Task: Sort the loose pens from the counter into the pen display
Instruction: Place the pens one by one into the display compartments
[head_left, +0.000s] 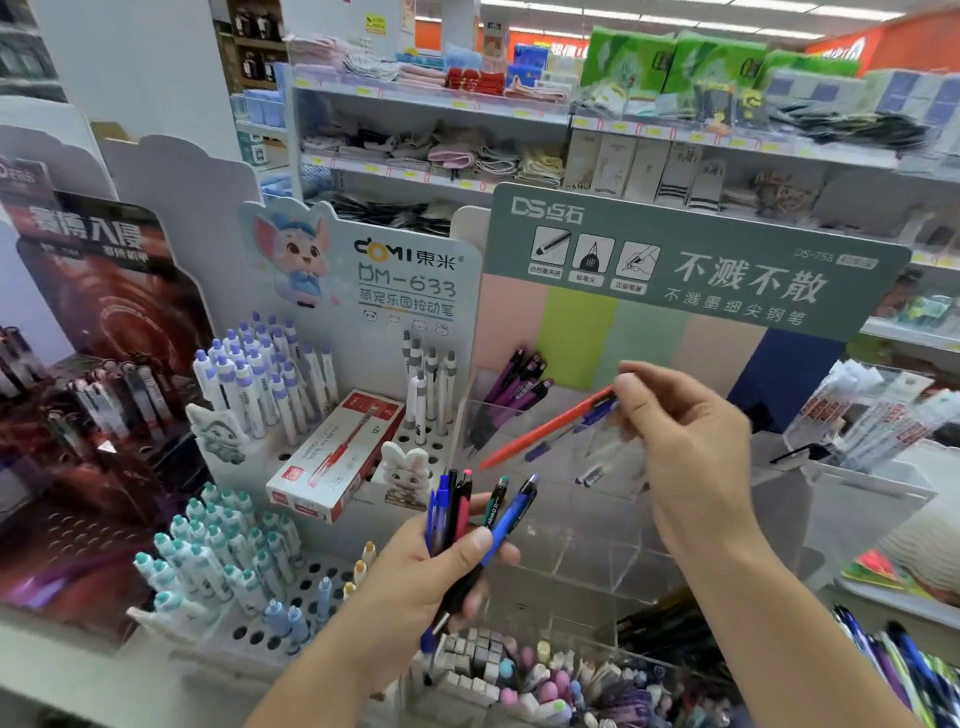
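Clear glossy plastic bins (597, 551); glossy cardboard box (332, 457); matt cardboard header (727, 270).

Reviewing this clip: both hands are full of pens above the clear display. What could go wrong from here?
1. The left hand grips a fanned bundle of blue, black and pink pens loosely; one could slip into the tub of erasers below.
2. The right hand pinches an orange pen together with a blue pen above the clear acrylic pen display; both may drop into one compartment, mixing colours.
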